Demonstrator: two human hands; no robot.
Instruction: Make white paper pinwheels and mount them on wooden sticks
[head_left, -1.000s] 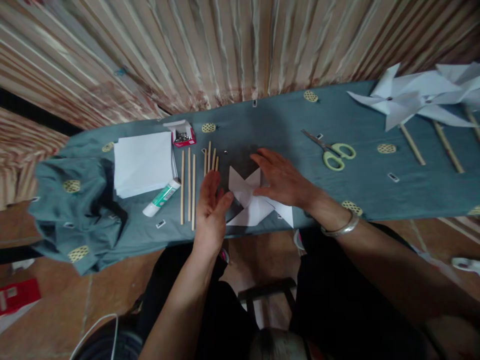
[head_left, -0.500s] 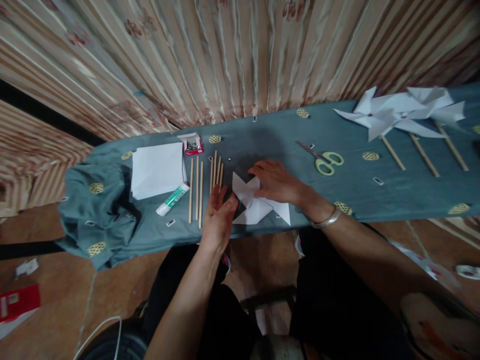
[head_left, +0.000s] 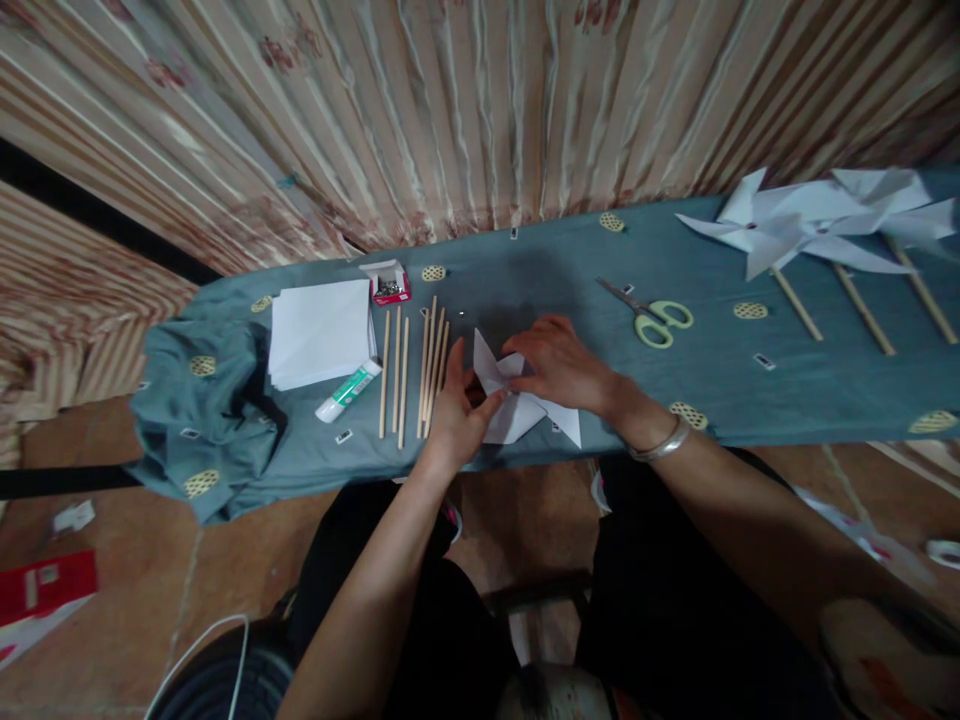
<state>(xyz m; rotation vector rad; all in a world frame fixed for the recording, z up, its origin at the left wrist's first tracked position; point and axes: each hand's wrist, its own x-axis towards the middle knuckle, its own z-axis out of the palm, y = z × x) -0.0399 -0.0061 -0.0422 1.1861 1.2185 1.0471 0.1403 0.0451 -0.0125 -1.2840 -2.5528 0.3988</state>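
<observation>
Just brought left hand [head_left: 456,422], with fingers parted, onto paper pinwheel [head_left: 516,418], joining right hand [head_left: 562,366]. Cannot tell right fingers' grip.

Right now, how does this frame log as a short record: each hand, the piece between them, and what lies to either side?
Left hand: at the left side of the folded white paper, thumb over it
Right hand: fingertips at the paper's upper right; bracelet on wrist
Piece: pointed flaps, partly hidden by the hands
To the left: wooden sticks, white paper stack, green-and-white tube, open box of small metal pieces
To the right: green-handled scissors; beyond them, white paper pinwheels with sticks
Surface: blue-green cloth
</observation>
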